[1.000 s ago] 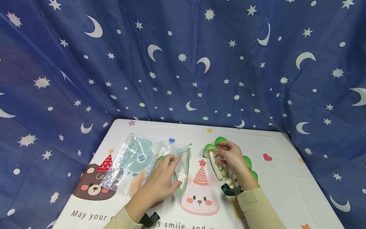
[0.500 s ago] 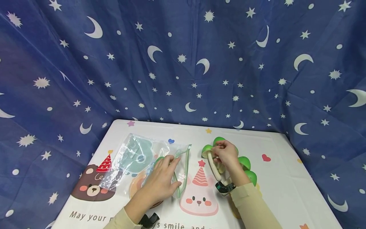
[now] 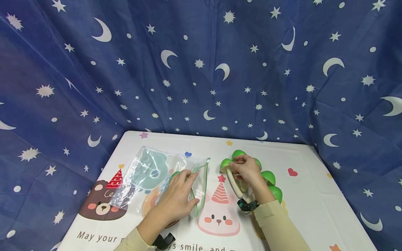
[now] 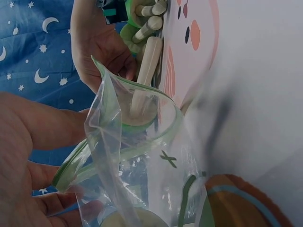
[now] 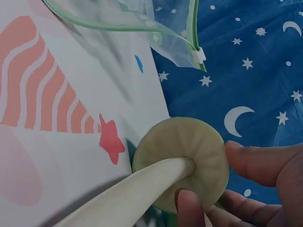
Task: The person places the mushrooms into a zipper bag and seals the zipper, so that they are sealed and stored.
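My left hand (image 3: 177, 198) holds the mouth of a clear zip bag (image 3: 201, 188); in the left wrist view the bag's green-edged opening (image 4: 175, 111) gapes. A green mushroom cap (image 3: 175, 175) shows through the plastic beside that hand. To the right, my right hand (image 3: 249, 170) grips a toy mushroom (image 3: 233, 181) with a green cap and a long pale stem. In the right wrist view fingertips (image 5: 191, 210) touch the cap's pale underside (image 5: 163, 146), and the stem points down to the left. Several more green mushrooms (image 3: 275, 194) lie around and under that hand.
A white table cover (image 3: 314, 195) printed with cartoon animals and lettering lies under everything. Behind it hangs a dark blue curtain (image 3: 201, 87) with moons and stars. The bag's body (image 3: 138, 181) spreads flat to the left.
My right hand has moved slightly left and closed on the mushroom, whose cap has shifted a little left. The left hand and the bag stay where they were.
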Tool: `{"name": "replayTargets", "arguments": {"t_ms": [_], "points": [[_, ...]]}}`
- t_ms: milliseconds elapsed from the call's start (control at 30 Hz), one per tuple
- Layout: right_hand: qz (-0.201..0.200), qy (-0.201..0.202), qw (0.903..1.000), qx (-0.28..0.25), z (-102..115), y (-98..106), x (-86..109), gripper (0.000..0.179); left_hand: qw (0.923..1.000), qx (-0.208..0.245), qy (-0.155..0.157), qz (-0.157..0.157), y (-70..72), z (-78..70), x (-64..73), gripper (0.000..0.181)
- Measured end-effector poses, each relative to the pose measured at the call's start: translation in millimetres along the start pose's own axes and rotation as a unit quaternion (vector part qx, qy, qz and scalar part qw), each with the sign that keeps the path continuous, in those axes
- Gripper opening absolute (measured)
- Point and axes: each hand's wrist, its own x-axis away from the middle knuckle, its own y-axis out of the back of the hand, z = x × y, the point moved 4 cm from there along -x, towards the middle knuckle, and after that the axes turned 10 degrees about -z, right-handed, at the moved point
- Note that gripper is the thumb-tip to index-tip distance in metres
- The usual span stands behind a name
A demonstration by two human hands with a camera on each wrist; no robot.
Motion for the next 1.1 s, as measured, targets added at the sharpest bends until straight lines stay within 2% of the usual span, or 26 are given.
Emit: {"name": "replayTargets", "arguments": {"t_ms": [200,567,900,1100], "points": [[0.002,-0.002,1.0000,0.005,-0.4,0.3,0.3,0.045,1.0000,-0.002,0.000,0.000,0.0,0.4,0.6,0.095],[-0.001,0.023,0.9996,0.019,-0.5,-1.2,1.3,0.045,1.0000,-0.002,-0.001,-0.006,1.3,-0.2,0.0,0.094],[0.026,0.052,0.9959,0.069,4.4,-4.3,12.2,0.044,1.0000,-0.003,-0.003,-0.005,1.3,-0.7,0.8,0.094],[0.011,0.081,0.9917,0.099,4.8,-7.6,18.0,0.043,1.0000,0.000,0.000,0.001,0.5,-0.4,0.6,0.094]]}}
